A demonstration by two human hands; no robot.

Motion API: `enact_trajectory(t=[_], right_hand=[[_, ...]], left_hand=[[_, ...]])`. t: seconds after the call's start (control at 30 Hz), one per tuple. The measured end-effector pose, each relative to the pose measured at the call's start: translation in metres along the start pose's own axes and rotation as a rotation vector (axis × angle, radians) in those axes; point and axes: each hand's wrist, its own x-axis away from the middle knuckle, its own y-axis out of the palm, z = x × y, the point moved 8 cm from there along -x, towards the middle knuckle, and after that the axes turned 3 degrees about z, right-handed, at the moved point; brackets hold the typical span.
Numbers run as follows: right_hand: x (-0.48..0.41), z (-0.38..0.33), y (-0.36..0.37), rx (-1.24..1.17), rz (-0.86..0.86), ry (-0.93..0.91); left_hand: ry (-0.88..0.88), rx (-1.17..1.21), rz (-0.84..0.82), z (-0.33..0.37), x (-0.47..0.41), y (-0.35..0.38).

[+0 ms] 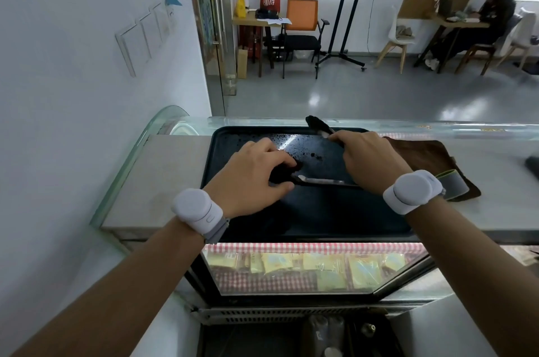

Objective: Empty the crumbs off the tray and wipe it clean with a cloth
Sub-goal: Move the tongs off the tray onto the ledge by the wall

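Observation:
A black tray [320,210] lies on the counter top, with dark crumbs [316,156] scattered over its far half. My right hand [370,161] grips a pair of metal tongs [323,180] above the tray. One arm of the tongs points up past the far rim, and the other reaches left toward my left hand. My left hand [250,175] is curled over the tray's middle, its fingers and thumb pinching a dark lump [281,174] at the tip of that lower arm. A brown cloth [420,152] lies right of the tray, with a folded green-grey cloth [453,185] on it.
The tray sits on a grey counter [163,181] over a glass display case holding yellow packets [306,266]. A white wall is close on the left. Beyond the counter are an open floor, chairs, tables and a seated person [493,21] at the far right.

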Motion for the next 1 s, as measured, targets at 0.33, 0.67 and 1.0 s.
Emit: enact_trajectory(t=[0.33, 0.67, 1.0], right_hand=[[-0.01, -0.016, 0.009, -0.073, 0.042, 0.026], [-0.01, -0.05, 0.018, -0.122, 0.028, 0.018], [-0.018, -0.1, 0.029, -0.181, 0.052, -0.074]], left_hand=[[-0.123, 0.034, 0.05, -0.01, 0.01, -0.014], [-0.224, 0.054, 0.141, -0.027, 0.022, -0.027], [-0.348, 0.054, 0.185, -0.057, 0.041, -0.046]])
